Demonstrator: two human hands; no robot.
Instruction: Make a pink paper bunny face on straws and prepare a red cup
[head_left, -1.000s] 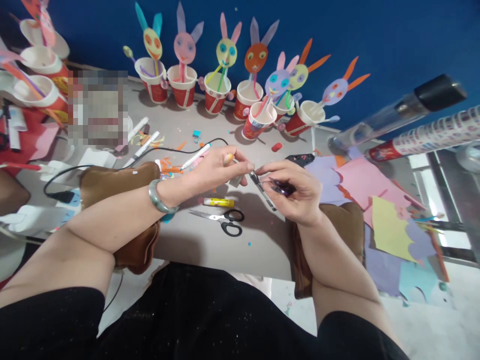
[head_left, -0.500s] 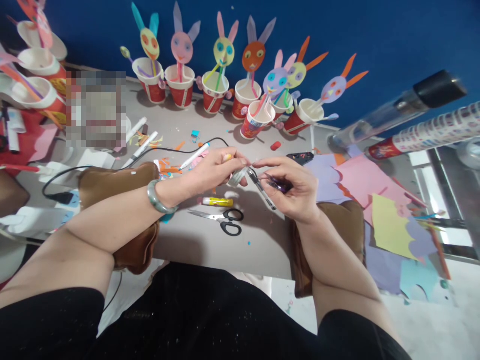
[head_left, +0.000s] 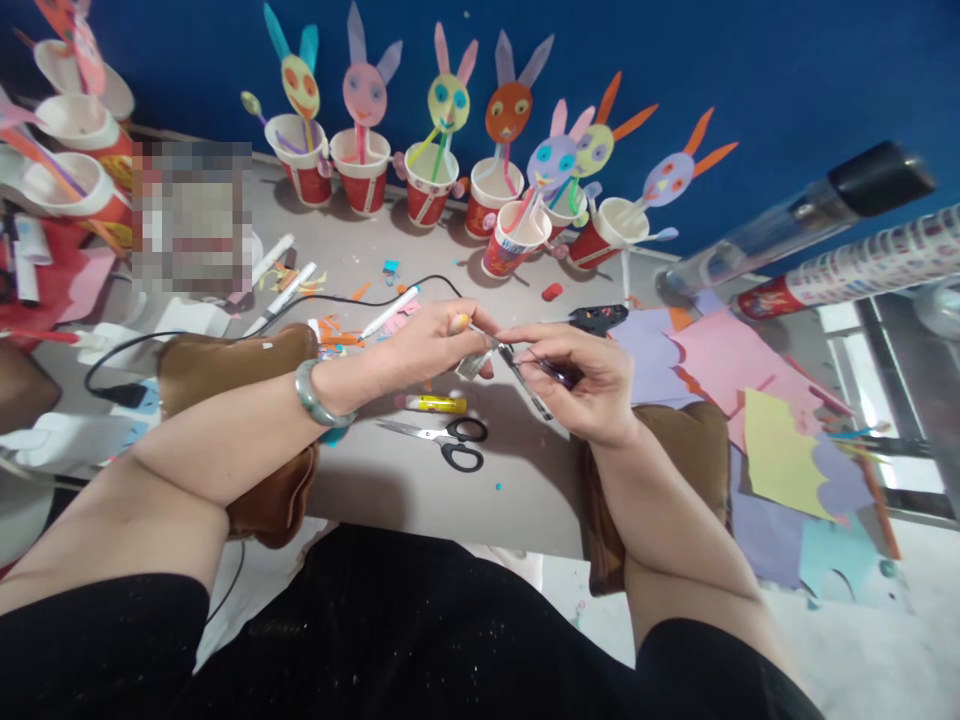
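My left hand (head_left: 442, 340), with a green bangle at its wrist, is closed in a pinch on a small clear, whitish piece (head_left: 474, 364). Right against it, my right hand (head_left: 589, 375) has its fingers curled round a shiny dark purple object (head_left: 559, 372) whose kind is mostly hidden. A slim black-and-clear pen (head_left: 531, 388) slants down between the hands; whether it is gripped or lying on the table is unclear. Below them lie a yellow glue stick (head_left: 441, 404) and black-handled scissors (head_left: 459, 440), blades pointing left.
Red paper cups (head_left: 431, 190) with paper rabbit heads line the blue wall. A black tool (head_left: 600, 319) lies right of my hands near coloured paper sheets (head_left: 784, 455). Brown cushions (head_left: 232, 370) support the forearms. A black cable (head_left: 330, 297), markers (head_left: 283, 298) and paper scraps lie left.
My left thumb and fingers have shifted slightly around the whitish piece. My right fingertips have dipped a little toward the left hand. Everything on the table stays put.
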